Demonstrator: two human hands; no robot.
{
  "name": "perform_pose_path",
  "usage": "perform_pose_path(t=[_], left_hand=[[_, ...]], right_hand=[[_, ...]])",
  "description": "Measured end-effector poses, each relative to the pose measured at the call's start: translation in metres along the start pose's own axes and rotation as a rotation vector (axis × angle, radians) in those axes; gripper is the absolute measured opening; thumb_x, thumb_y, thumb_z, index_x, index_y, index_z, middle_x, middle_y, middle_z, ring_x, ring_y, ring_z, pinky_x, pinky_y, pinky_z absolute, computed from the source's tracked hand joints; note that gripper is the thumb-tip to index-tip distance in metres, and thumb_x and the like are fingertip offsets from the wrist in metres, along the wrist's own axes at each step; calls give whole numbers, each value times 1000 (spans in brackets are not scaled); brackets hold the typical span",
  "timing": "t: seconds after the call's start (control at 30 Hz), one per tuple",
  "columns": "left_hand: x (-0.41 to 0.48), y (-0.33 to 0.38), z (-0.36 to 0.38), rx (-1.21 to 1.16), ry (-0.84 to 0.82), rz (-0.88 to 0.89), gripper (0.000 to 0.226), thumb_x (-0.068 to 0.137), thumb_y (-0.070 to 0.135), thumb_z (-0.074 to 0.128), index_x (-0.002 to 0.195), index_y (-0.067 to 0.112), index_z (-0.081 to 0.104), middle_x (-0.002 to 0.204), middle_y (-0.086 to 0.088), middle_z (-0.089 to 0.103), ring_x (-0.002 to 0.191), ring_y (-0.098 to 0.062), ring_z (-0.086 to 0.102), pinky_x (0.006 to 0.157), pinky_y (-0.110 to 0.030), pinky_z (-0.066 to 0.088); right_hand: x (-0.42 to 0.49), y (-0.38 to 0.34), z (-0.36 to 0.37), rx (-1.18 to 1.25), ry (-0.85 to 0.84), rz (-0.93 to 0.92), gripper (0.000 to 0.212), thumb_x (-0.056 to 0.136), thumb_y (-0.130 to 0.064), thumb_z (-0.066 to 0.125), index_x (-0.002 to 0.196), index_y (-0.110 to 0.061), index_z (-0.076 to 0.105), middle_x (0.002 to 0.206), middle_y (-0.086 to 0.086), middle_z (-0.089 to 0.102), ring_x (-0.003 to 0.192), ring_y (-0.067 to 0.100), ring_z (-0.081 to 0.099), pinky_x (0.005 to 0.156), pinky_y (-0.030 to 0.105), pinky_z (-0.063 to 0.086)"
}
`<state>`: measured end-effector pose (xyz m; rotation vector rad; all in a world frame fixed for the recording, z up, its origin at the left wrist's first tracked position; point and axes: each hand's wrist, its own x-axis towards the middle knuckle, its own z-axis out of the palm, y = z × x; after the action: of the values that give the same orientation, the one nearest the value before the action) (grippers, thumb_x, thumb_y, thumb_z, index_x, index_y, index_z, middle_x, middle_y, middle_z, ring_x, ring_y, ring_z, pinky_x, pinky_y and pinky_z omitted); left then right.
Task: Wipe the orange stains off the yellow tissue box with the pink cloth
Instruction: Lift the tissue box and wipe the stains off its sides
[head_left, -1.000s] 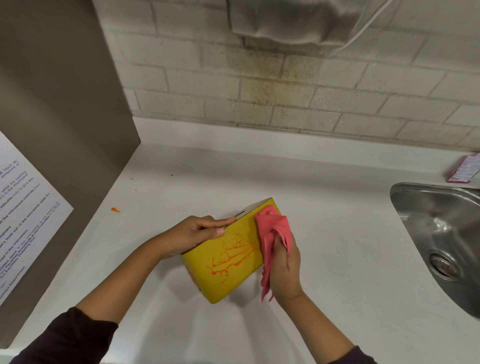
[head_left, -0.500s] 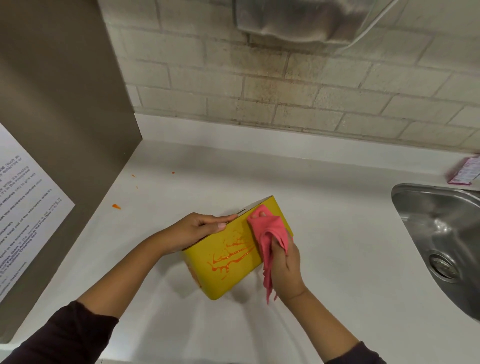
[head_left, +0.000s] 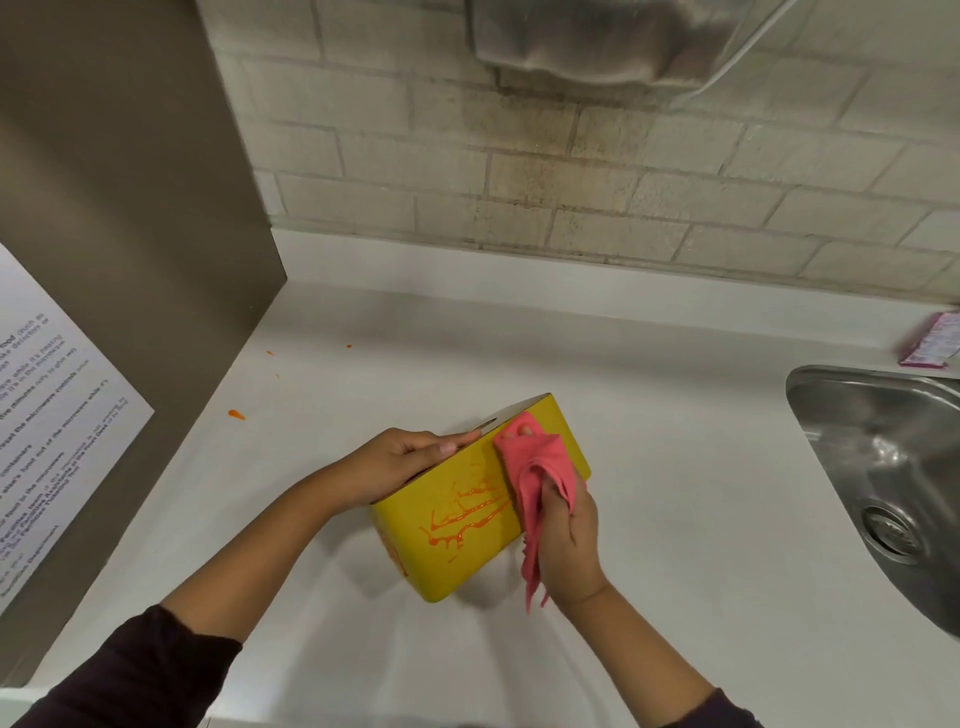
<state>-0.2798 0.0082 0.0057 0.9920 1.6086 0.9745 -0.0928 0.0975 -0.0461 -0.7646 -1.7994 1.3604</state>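
Observation:
The yellow tissue box (head_left: 470, 553) stands on the white counter (head_left: 675, 467), its long side facing me. Orange stains (head_left: 467, 512) streak the middle of that side. My left hand (head_left: 405, 462) grips the box's top left edge, thumb along the rim. My right hand (head_left: 569, 535) holds the pink cloth (head_left: 537, 480) bunched against the upper right part of the stained side. A tail of the cloth hangs down below my fingers. The box's far side is hidden.
A steel sink (head_left: 883, 467) lies at the right. A pink packet (head_left: 932, 343) rests behind it by the brick wall. Small orange spatters (head_left: 236, 414) dot the counter at the left, next to a brown panel (head_left: 130, 260) bearing a printed sheet (head_left: 47, 415).
The cloth in my right hand has slid a little left across the top of the box's side, towards the stains. My left hand keeps its hold.

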Motion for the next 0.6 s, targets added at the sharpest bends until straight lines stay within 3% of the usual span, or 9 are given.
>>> perform_pose_path(t=[0.07,0.1,0.17,0.23,0.27,0.33,0.4,0.47,0.6], left_hand=[[1,-1,1,7,8,-6,31,84,48,47,113,49,59,98,13,70,95,-7,67,76,-16,51],[1,-1,1,7,14,-8,30,87,44,47,114,46,59,100,10,70,95,-9,67,77,-18,52],[2,-3,0,-5,28,-8,26,92,36,47,112,41,61,103,6,71,93,-9,67,79,-20,53],[2,-4,-2,-24,35,-15,25,93,30,47,112,37,63,108,4,71,93,-9,67,80,-20,54],[2,-5,-2,-28,28,-18,26,94,30,47,113,37,63,109,4,71,95,-8,67,79,-18,54],[1,-4,-1,-21,-2,-13,27,93,33,47,112,42,62,106,12,71,96,-6,67,76,-15,53],[0,-2,-2,-6,-17,-6,27,88,42,48,109,51,61,99,19,72,95,-1,66,75,-13,50],[1,-2,-1,6,-22,-5,32,81,51,47,110,54,59,105,16,70,99,-4,66,80,-17,51],[2,-1,-2,-6,-1,0,32,81,52,47,110,53,60,103,17,71,96,-3,67,76,-14,52]], right_hand=[[-5,-6,15,38,16,80,70,86,-57,33,135,-8,45,137,15,50,130,25,43,112,35,33],[-8,-8,21,27,8,73,70,85,-63,33,140,-20,39,146,9,41,137,26,34,115,29,26],[-11,-15,29,-16,-68,0,52,87,-70,28,136,-52,32,149,-19,34,143,21,22,115,21,18],[-13,-15,29,-85,-177,-64,44,88,-70,24,131,-63,27,140,-44,28,143,12,17,111,8,15],[-14,-13,24,-99,-207,-92,46,88,-71,24,133,-60,30,139,-45,29,141,9,19,110,7,16],[-11,-6,11,-84,-193,-100,57,88,-70,26,134,-40,42,138,-26,45,131,7,38,112,22,29],[-7,-5,3,0,-93,-70,49,89,-66,33,116,-33,58,111,-23,65,104,-2,59,95,26,47],[-5,-7,6,124,35,24,37,87,-58,40,98,-29,62,86,-18,66,81,-4,60,78,24,49],[-8,-14,23,103,59,92,71,83,-54,34,136,-8,43,135,11,52,126,17,48,108,40,38]])
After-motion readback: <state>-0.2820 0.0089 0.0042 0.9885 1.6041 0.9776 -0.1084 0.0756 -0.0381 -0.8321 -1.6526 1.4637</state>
